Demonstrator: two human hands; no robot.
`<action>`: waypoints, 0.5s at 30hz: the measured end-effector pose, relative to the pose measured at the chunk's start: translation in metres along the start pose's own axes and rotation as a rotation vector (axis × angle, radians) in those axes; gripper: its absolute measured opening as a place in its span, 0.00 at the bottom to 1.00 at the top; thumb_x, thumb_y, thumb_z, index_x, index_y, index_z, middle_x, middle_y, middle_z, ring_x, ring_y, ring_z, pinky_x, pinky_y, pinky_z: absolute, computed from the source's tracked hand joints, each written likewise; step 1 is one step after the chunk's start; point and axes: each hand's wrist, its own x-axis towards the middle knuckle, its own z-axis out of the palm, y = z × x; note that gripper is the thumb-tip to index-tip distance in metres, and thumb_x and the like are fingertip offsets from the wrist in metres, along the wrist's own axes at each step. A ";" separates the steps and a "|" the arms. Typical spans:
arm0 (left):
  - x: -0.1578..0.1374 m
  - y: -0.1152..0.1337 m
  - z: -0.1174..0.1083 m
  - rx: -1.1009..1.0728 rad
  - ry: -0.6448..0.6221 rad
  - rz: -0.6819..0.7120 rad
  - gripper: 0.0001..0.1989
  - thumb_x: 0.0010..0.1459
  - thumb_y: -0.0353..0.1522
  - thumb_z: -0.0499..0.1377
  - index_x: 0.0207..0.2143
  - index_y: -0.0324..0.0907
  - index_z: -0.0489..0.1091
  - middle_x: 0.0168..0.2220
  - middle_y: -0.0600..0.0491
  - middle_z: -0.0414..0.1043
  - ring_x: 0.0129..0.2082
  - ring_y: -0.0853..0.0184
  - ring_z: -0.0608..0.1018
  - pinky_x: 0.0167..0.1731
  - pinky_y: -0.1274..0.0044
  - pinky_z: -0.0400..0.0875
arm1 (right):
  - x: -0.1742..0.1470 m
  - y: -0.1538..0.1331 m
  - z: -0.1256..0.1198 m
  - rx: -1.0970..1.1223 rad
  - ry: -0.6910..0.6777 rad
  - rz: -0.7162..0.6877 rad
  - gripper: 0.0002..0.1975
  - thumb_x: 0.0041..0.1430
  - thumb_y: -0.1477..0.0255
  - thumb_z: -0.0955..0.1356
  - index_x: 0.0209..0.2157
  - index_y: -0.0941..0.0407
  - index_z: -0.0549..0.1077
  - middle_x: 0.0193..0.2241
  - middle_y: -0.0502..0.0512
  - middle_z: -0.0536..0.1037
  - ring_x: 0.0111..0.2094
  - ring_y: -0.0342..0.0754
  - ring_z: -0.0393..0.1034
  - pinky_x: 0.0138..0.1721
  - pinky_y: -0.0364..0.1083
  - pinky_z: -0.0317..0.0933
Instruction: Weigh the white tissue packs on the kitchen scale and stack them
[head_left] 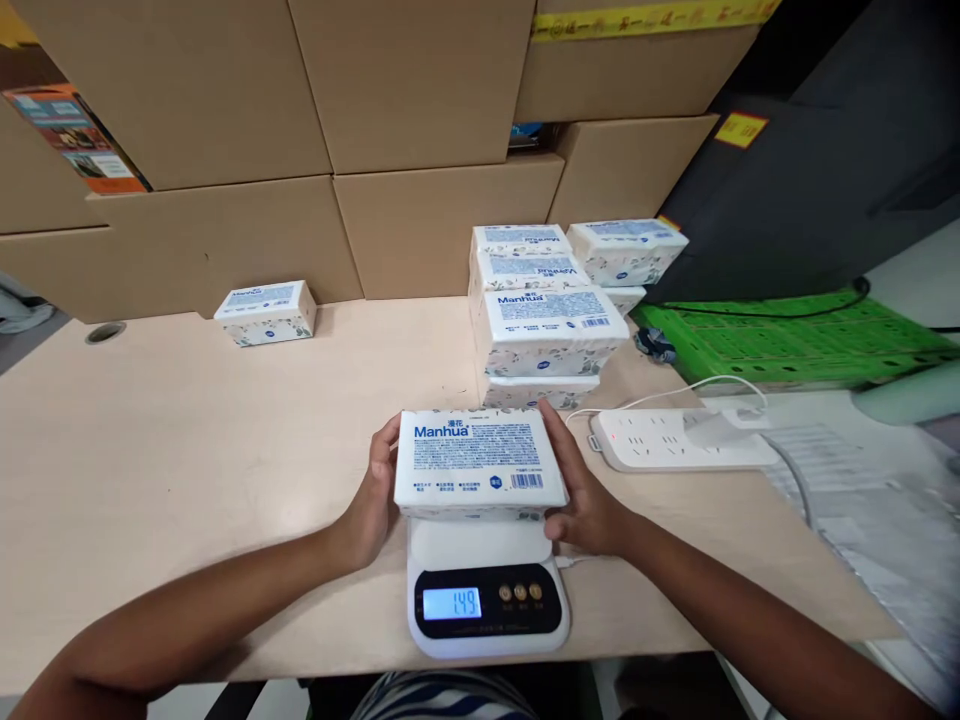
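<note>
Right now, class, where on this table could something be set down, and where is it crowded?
The widest bare patch of tabletop lies between the left forearm and the lone tissue pack. Another runs from that pack to the stacked packs. Crowded: the right, with those and the power strip, and front centre, with the scale and held pack.

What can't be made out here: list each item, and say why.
Head view: the fine print on the nearest pack is too small to read.
Head view: the rear of the scale is hidden by that pack.
Head view: the markings below the scale's buttons are too small.
Head view: the lower pack is mostly covered by the one above.
Head view: the striped top is cut off by the bottom edge.
</note>
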 end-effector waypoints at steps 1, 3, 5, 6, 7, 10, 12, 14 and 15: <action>-0.002 -0.004 -0.003 0.023 0.013 0.000 0.39 0.70 0.62 0.48 0.76 0.58 0.51 0.76 0.47 0.57 0.75 0.47 0.61 0.73 0.51 0.60 | 0.000 0.000 -0.001 -0.036 0.001 0.007 0.74 0.54 0.43 0.79 0.78 0.39 0.21 0.81 0.63 0.48 0.79 0.67 0.50 0.75 0.70 0.49; -0.007 -0.012 -0.009 0.077 0.044 -0.016 0.41 0.68 0.63 0.51 0.76 0.60 0.49 0.77 0.47 0.55 0.75 0.46 0.60 0.71 0.51 0.60 | -0.001 -0.002 -0.002 -0.091 0.001 0.039 0.75 0.56 0.48 0.80 0.77 0.42 0.18 0.79 0.69 0.54 0.77 0.67 0.55 0.73 0.70 0.53; -0.010 -0.018 -0.013 0.117 0.079 -0.051 0.42 0.68 0.63 0.50 0.77 0.60 0.48 0.77 0.45 0.53 0.75 0.44 0.59 0.71 0.50 0.60 | 0.000 -0.002 -0.001 -0.098 -0.014 0.065 0.75 0.58 0.50 0.79 0.76 0.46 0.15 0.77 0.74 0.58 0.75 0.67 0.60 0.71 0.69 0.59; -0.011 -0.019 -0.015 0.124 0.091 -0.069 0.42 0.68 0.63 0.49 0.77 0.59 0.47 0.77 0.44 0.52 0.75 0.44 0.59 0.71 0.49 0.60 | 0.000 -0.001 0.000 -0.090 -0.024 0.068 0.76 0.59 0.49 0.79 0.76 0.48 0.13 0.76 0.77 0.58 0.74 0.68 0.61 0.70 0.68 0.61; -0.011 -0.019 -0.017 0.127 0.104 -0.077 0.42 0.68 0.64 0.48 0.77 0.58 0.47 0.77 0.43 0.52 0.75 0.43 0.59 0.70 0.49 0.60 | 0.001 0.000 0.001 -0.081 -0.035 0.066 0.77 0.58 0.47 0.78 0.75 0.50 0.12 0.76 0.79 0.58 0.75 0.68 0.61 0.70 0.68 0.60; -0.010 -0.016 -0.017 0.092 0.119 -0.067 0.44 0.67 0.63 0.50 0.77 0.56 0.46 0.77 0.40 0.53 0.76 0.43 0.58 0.71 0.48 0.58 | 0.004 0.009 0.001 -0.062 -0.018 0.028 0.80 0.52 0.40 0.78 0.76 0.52 0.15 0.78 0.78 0.53 0.78 0.69 0.49 0.75 0.70 0.49; -0.009 -0.012 -0.014 0.031 0.146 -0.062 0.47 0.65 0.65 0.53 0.77 0.58 0.42 0.77 0.41 0.55 0.77 0.43 0.57 0.72 0.48 0.57 | 0.005 0.015 0.000 -0.035 0.024 -0.002 0.75 0.51 0.34 0.74 0.79 0.46 0.23 0.80 0.72 0.47 0.80 0.70 0.42 0.76 0.72 0.42; -0.006 -0.009 -0.011 -0.045 0.194 -0.076 0.52 0.61 0.67 0.55 0.77 0.60 0.38 0.75 0.41 0.58 0.77 0.43 0.57 0.73 0.48 0.55 | 0.006 0.018 -0.001 0.014 0.080 -0.029 0.64 0.55 0.32 0.69 0.80 0.40 0.33 0.81 0.63 0.44 0.80 0.69 0.40 0.76 0.72 0.42; -0.004 -0.008 -0.009 -0.080 0.222 -0.090 0.54 0.59 0.68 0.55 0.77 0.61 0.37 0.75 0.41 0.59 0.77 0.43 0.58 0.73 0.48 0.55 | 0.006 0.018 -0.001 0.034 0.107 -0.043 0.59 0.58 0.32 0.66 0.80 0.37 0.36 0.82 0.60 0.43 0.81 0.68 0.40 0.76 0.72 0.42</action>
